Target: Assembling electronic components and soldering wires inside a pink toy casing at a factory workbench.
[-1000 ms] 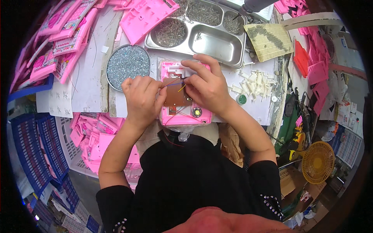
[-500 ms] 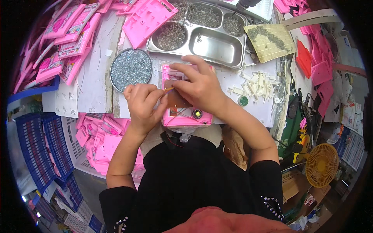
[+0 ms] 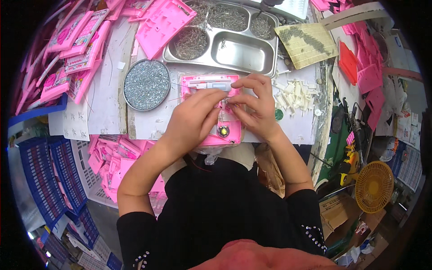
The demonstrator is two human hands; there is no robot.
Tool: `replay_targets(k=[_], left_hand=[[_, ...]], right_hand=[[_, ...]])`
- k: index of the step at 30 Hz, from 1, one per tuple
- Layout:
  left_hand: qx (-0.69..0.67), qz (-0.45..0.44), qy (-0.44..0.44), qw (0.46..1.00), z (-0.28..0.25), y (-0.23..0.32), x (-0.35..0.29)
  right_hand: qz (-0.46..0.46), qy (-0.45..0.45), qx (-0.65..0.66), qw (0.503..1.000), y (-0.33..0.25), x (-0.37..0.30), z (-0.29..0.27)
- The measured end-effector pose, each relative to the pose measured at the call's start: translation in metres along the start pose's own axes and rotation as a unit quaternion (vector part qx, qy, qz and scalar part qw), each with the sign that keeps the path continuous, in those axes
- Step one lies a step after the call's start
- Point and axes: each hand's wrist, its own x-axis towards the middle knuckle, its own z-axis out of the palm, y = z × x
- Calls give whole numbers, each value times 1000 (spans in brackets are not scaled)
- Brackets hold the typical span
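White counter (image 3: 108, 112), frame centre: pink plastic casing (image 3: 211, 135) under my left grip (image 3: 194, 118) and right grip (image 3: 252, 105), both pinching its small inner parts; round screw dish (image 3: 146, 84) upper left.

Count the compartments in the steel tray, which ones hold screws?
4. Steel tray: screws fill the back-left, back-right and front-left compartments; the large front one is nearly bare. Its back edge is partly cut off.
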Motion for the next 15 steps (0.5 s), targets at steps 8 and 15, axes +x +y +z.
replay_targets(k=[8, 15], left_hand=[[-52, -113, -205, 971, -5, -7, 36], [-85, -186, -170, 964, -2, -4, 33]], right_hand=[[-4, 6, 64, 998, 12, 0, -10], [59, 6, 66, 996, 14, -6, -23]])
